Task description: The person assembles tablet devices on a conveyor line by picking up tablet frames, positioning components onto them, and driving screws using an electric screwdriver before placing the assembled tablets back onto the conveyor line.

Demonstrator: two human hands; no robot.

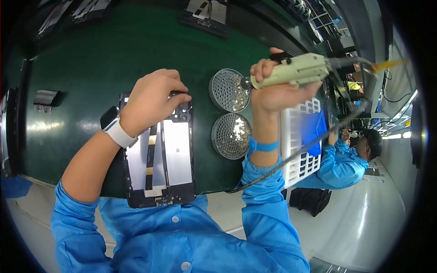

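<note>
My right hand (275, 93) is wrapped round a pale green electric screwdriver (296, 70), held sideways with its tip at the upper round dish of screws (217, 93). The hand is partly blurred. A second round dish (218, 136), with small shiny screws in its perforated plate, stands just below. My left hand (154, 95) is over the top end of an opened tablet (178, 154), whose silver panels, dark flex strips and black frame show. Its fingers are curled, with thumb and index finger close together at the top right corner; what they hold, if anything, is hidden.
A white slotted tray (291, 168) with a blue piece (314, 132) stands at the right. The screwdriver's cable (291, 157) loops past my right forearm. Other opened tablets (207, 16) lie along the far side; a dark ribbed piece (46, 97) lies left. A person (343, 164) works at the right.
</note>
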